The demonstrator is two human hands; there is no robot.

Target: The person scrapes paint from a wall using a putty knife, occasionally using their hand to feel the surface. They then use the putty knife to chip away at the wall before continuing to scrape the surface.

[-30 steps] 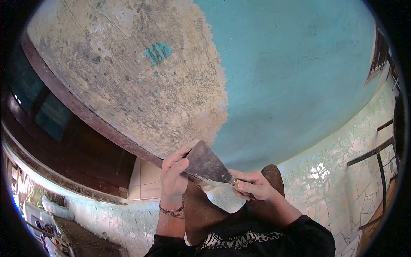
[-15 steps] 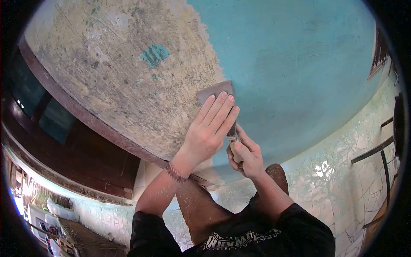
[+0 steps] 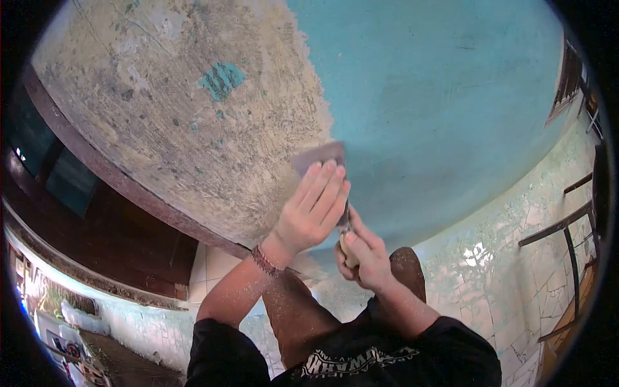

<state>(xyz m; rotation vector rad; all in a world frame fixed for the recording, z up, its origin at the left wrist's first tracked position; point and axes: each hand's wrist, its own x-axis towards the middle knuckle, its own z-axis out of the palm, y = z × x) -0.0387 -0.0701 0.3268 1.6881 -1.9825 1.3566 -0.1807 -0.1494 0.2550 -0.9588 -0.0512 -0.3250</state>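
Observation:
My right hand (image 3: 369, 258) is closed round the pale handle of a wide paint scraper (image 3: 320, 156). The scraper's flat metal blade lies against the wall, across the border between bare plaster (image 3: 258, 129) and turquoise paint (image 3: 438, 116). On the blade rests my left hand (image 3: 309, 209), its fingers stretched out flat and pressing from above, with the thumb hidden. A bracelet is round the left wrist, and pale dust speckles both forearms. An isolated patch of turquoise paint (image 3: 222, 80) stays on the plaster up and to the left.
A dark wooden door (image 3: 122, 226) with glass panes stands to the left, behind a brownish frame (image 3: 129, 174). Tiled floor (image 3: 471, 290) with pale flakes and dust spreads below and right. A dark metal-framed piece of furniture (image 3: 558, 229) is at the right edge.
Both hands and the scraper have slid down the wall toward my body, with the blade still along the paint border. The view has shifted slightly.

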